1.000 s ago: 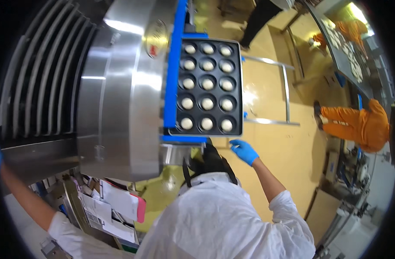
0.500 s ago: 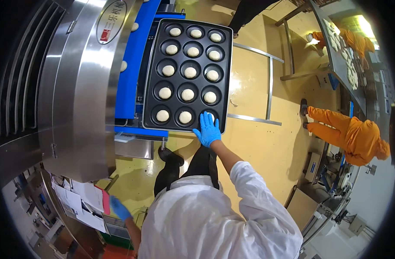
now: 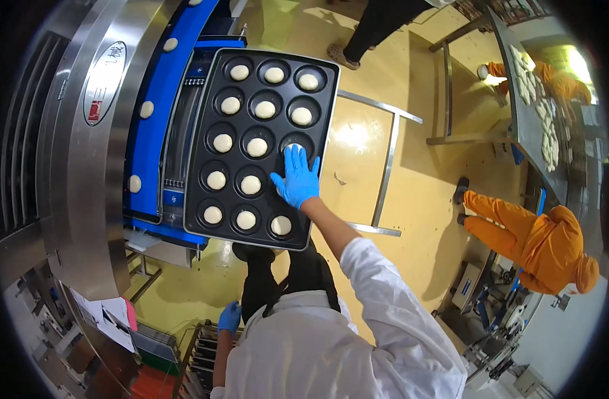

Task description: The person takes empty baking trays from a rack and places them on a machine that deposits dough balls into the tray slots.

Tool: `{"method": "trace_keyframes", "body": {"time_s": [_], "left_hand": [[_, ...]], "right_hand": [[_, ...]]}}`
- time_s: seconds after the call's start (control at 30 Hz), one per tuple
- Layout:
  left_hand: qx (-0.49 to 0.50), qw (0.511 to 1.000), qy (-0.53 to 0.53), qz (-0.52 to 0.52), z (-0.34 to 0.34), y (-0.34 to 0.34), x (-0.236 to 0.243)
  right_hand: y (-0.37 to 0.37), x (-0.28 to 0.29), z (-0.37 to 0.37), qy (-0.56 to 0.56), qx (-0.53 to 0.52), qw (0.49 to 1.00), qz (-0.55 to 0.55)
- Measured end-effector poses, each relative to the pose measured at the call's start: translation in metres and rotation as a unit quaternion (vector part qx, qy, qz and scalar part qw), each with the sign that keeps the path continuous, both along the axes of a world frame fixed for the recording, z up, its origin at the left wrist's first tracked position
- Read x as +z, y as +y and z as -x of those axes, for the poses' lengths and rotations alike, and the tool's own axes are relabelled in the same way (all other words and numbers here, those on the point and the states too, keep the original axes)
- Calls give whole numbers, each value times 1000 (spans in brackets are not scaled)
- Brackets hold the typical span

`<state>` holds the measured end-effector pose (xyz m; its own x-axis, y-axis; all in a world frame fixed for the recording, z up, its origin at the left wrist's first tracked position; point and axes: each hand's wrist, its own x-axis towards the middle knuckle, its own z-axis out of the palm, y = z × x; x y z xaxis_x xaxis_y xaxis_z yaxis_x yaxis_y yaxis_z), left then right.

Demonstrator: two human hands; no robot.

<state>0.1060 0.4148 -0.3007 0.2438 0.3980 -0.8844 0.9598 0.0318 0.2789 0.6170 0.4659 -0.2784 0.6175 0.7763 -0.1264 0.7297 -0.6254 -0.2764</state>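
Observation:
My right hand [image 3: 299, 178], in a blue glove, lies with fingers stretched on a dough ball [image 3: 292, 147] in the right column of a black baking tray [image 3: 198, 149]. Only the far edge of that ball shows past the fingertips. The tray's round wells hold pale dough balls, among them one at the near right corner [image 3: 281, 225]. The well beneath my palm is hidden. Down by my left leg hangs my left hand [image 3: 230, 317], also blue-gloved and away from the tray; its fingers are too small to read.
Left of the tray, a blue conveyor belt [image 3: 154, 86] carries several dough pieces beside a steel machine [image 3: 105, 173]. A metal frame [image 3: 387, 169] stands on the right. A worker in orange [image 3: 550, 246] is beyond it, near a table [image 3: 510, 73] bearing dough. Another person's dark-clad leg [image 3: 377, 30] shows at the far side.
My right hand has moved from the near right well to one farther up the same column. My left hand has come in closer to my leg. The view has shifted, showing more belt.

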Motion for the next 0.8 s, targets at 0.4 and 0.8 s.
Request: {"method": "trace_keyframes", "body": {"time_s": [0.4, 0.8], "left_hand": [[299, 950, -85, -39, -111, 16, 77], [249, 965, 15, -77, -105, -25, 86]], "right_hand": [[62, -30, -124, -7, 55, 998, 42], [127, -43, -218, -52, 0, 997, 52]]}}
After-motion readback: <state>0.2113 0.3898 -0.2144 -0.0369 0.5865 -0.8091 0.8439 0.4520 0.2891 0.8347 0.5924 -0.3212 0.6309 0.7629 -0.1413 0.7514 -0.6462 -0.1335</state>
